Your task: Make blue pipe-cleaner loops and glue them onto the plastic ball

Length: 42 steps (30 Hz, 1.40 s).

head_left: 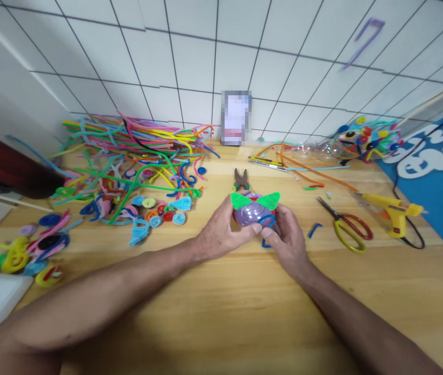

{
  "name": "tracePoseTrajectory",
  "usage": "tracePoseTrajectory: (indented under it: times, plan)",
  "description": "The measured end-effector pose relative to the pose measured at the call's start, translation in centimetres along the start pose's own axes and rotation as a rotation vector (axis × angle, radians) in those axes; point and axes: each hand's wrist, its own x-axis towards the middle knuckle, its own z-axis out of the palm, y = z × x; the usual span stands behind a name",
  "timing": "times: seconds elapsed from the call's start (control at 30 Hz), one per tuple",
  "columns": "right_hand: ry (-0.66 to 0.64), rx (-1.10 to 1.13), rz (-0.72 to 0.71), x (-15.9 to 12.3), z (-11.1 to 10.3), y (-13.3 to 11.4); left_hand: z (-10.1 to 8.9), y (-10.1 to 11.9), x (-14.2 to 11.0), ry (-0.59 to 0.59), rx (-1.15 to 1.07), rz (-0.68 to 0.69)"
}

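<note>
A clear, purple-tinted plastic ball [250, 214] with two bright green triangular pipe-cleaner ears [269, 200] is held between my two hands over the table. My left hand [225, 228] is closed round its left side, the thumb lying across the front. On the other side my right hand [287, 238] grips it, thumb near a blue pipe-cleaner piece [266, 221] on the ball's lower front. Some red shows at the ball's edges. Just beyond it lie pliers [241, 179] with green and yellow handles, their jaws pointing away.
Pipe cleaners [139, 138] are heaped at the back left, with coiled pieces [155, 214] in front. Scissors [346, 226] and a yellow glue gun [395, 211] lie to the right. A phone [234, 117] leans on the tiled wall. A decorated clear bottle [362, 138] stands back right.
</note>
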Motion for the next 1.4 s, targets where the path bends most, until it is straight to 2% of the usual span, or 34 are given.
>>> tracePoseTrajectory:
  times: [0.4,0.7,1.07,1.4]
  plan:
    - [-0.017,0.001,-0.006,0.02,-0.08,0.11,0.17,-0.59,-0.26,0.021,0.006,-0.039]
    - [-0.023,-0.010,-0.001,-0.19,-0.08,0.09,0.16,-0.51,-0.19,0.018,0.026,0.071]
    - [-0.029,-0.019,-0.034,-0.02,-0.15,0.12,0.16,-0.77,-0.20,0.047,0.071,0.114]
    - [-0.034,-0.031,-0.033,-0.03,-0.21,0.32,0.07,-0.36,-0.14,0.023,0.068,0.061]
